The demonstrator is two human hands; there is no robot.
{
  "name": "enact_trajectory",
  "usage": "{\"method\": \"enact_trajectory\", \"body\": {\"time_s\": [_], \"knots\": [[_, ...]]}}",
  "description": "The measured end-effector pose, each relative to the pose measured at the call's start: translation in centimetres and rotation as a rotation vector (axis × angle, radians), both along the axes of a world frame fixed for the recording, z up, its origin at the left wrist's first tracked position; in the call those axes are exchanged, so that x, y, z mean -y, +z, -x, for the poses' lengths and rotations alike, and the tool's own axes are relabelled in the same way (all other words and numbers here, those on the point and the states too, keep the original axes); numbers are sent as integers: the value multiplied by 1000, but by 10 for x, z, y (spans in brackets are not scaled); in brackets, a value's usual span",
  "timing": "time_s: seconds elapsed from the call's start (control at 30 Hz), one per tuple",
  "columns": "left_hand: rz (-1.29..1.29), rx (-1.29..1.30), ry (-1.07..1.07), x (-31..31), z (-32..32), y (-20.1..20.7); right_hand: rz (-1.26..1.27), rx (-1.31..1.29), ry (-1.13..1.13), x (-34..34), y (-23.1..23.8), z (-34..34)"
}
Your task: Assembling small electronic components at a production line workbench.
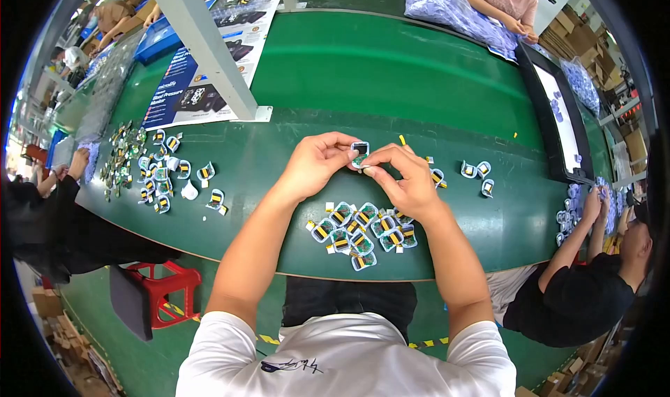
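Over the green table, my left hand [317,165] pinches a small white plastic housing [360,161] between thumb and fingers. Inside the housing show a green circuit board and a black rectangular part. My right hand [408,182] has its thumb and index fingertips closed at the lower right edge of that housing. Whether a tiny part is between those fingertips cannot be made out. A short yellow piece [402,139] sticks up behind my right hand. Just below both hands lies a cluster of similar housings [361,242] with green boards, black parts and yellow strips.
More housings [162,177] and loose circuit boards [124,161] lie to the left. Three housings [486,187] are at the right. A metal post [209,48] stands on a printed sheet [164,107]. A black-framed tray [558,118] borders the right; co-workers [579,285] sit around.
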State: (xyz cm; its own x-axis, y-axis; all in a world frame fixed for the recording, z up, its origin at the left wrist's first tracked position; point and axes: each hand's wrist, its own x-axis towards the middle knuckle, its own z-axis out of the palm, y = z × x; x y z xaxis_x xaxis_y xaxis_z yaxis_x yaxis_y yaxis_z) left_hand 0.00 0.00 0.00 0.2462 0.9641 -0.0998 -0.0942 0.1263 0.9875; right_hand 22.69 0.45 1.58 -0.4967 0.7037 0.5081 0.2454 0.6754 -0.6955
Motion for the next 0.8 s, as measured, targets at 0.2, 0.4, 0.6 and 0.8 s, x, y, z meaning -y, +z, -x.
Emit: {"method": "enact_trajectory", "body": {"time_s": [0.2, 0.4, 0.6, 0.8], "knots": [[13, 30, -48, 3, 2, 6, 681, -230, -22, -2, -10, 4], [17, 12, -74, 3, 3, 8, 68, 60, -221, 1, -1, 4], [56, 48, -79, 4, 2, 6, -175, 122, -256, 1, 1, 7], [24, 39, -93, 5, -2, 5, 4, 80, -294, 4, 1, 9]]}}
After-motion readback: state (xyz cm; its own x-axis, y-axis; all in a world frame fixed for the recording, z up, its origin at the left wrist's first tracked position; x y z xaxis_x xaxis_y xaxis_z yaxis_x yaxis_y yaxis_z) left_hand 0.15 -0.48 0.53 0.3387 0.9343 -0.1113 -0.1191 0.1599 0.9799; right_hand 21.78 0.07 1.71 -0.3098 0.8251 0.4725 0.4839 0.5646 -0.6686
